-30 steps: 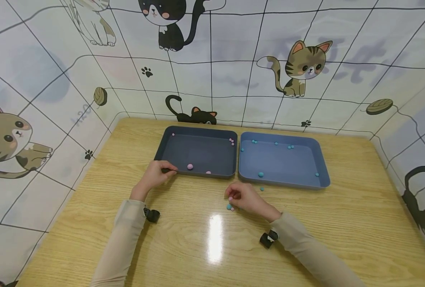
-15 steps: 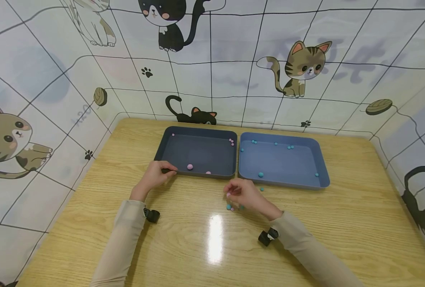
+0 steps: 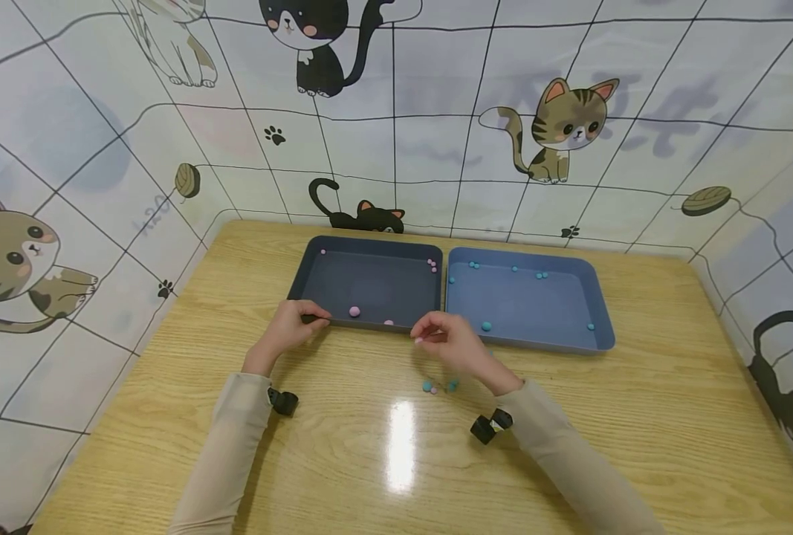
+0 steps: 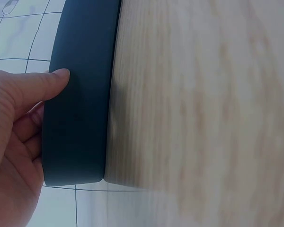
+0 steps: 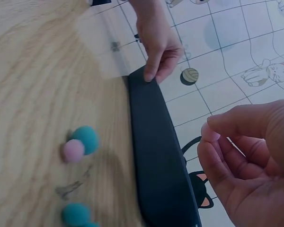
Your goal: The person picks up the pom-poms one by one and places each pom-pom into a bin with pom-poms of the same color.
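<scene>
My left hand [image 3: 285,327] grips the near left corner of the dark tray [image 3: 376,282], its thumb on the outer wall in the left wrist view. Between thumb and fingertip, my right hand [image 3: 455,343] pinches a small pink ball [image 5: 211,135], held just off the dark tray's near wall at its right end. Several pink balls [image 3: 354,311] lie in the dark tray. On the table, a teal ball [image 5: 87,138] touches another pink ball [image 5: 73,152], and more teal balls [image 5: 75,214] lie close by.
The blue tray [image 3: 530,305] stands right beside the dark one and holds several teal balls [image 3: 486,326]. One teal ball [image 3: 490,352], partly hidden, lies before its near wall. A cat-patterned sheet [image 3: 429,148] surrounds the wooden table [image 3: 342,438].
My right hand has lifted the pink ball from beside the loose balls and moved it up toward the dark tray, uncovering teal balls on the table. My left hand has stayed put.
</scene>
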`<state>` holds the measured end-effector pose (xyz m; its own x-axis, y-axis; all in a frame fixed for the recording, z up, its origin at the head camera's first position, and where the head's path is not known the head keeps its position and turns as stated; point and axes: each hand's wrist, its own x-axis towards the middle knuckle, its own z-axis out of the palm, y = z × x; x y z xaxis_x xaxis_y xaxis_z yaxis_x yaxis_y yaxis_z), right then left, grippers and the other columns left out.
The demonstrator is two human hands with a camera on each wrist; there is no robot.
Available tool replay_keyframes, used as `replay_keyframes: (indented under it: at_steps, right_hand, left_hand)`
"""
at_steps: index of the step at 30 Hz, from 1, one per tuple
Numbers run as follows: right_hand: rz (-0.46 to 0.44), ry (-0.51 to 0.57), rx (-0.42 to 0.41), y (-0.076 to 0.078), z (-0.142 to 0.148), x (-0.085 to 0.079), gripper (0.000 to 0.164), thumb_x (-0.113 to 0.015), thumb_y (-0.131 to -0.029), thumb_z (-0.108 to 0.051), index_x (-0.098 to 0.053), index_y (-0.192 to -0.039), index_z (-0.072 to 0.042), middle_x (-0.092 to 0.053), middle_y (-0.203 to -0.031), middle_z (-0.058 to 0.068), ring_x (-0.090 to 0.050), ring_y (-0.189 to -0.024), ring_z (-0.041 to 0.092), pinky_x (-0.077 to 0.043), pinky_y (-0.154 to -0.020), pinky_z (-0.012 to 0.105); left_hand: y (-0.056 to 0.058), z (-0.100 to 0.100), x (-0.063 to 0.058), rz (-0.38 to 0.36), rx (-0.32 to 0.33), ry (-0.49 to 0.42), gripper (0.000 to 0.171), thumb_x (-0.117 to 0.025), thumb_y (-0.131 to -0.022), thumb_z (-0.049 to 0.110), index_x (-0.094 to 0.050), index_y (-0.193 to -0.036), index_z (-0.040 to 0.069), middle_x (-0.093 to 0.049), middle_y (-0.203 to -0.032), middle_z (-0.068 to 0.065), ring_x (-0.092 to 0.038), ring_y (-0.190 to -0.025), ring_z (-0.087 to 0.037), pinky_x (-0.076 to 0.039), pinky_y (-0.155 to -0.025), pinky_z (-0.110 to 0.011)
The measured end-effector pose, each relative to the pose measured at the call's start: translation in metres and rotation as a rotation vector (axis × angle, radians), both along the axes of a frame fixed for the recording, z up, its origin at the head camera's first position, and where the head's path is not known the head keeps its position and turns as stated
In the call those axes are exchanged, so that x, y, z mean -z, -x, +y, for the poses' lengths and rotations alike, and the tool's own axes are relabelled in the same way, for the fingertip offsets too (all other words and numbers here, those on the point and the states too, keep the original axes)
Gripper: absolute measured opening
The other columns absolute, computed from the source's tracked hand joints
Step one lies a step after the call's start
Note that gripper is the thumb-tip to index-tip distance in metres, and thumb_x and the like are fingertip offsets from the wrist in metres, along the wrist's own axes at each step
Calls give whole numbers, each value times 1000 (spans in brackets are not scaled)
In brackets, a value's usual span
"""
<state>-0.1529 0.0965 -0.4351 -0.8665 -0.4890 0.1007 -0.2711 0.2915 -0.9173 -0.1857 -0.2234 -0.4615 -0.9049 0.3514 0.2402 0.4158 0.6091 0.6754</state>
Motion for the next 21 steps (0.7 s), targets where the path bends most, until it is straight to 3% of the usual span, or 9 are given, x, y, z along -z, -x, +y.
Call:
replay_keyframes:
  at_steps: [9, 21]
  right_hand:
    - [-45, 79, 11, 15, -13, -19, 10, -63, -87, 1, -63, -97, 4, -63, -97, 19, -60, -89, 26, -53, -77, 29]
    - [-67, 134, 74, 43, -26, -31, 12, -64, -88, -2, -65, -99, 1, -62, -102, 19, -60, -87, 19, -51, -76, 30]
  left_hand:
    - [-1, -2, 1, -21, -11, 12, 8, -70, -80, -3, -74, -86, 0, -71, -84, -11, -66, -80, -26, -54, -74, -41]
    - [0, -1, 0, -16, -5, -2, 9, -70, -80, -5, -74, -85, 0, -71, -83, -11, -66, -78, -25, -54, -72, -40]
